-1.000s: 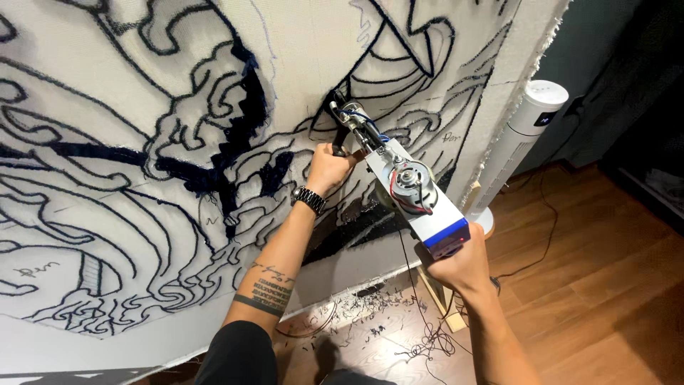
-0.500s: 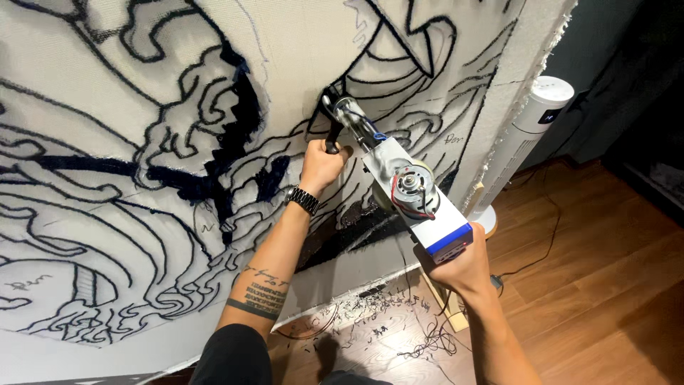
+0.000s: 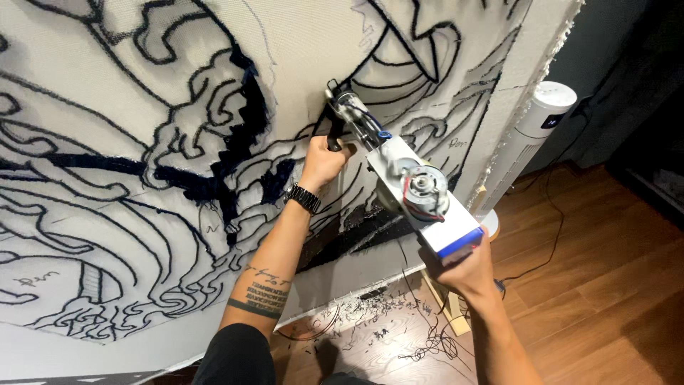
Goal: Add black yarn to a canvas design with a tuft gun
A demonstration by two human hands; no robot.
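A large white cloth [image 3: 299,43] hangs stretched upright, drawn over with black outlines and partly filled with dark blue and black tufted yarn [image 3: 235,153]. I press a tufting gun [image 3: 402,178] against it, nose at the upper middle. My left hand [image 3: 324,160], with a black watch at the wrist, is closed on the gun's front handle near the cloth. My right hand [image 3: 463,267] grips the rear handle under the blue and white end. The gun's round motor with red wires faces me.
A white tower fan [image 3: 531,142] stands to the right of the cloth. Yarn scraps and a tangle of thread [image 3: 427,342] lie on the wooden floor, with a black cable [image 3: 552,214] running across it. A wooden frame leg [image 3: 452,310] stands below.
The gun and both hands have moved up the cloth; its nose now sits higher, near the curved black outline.
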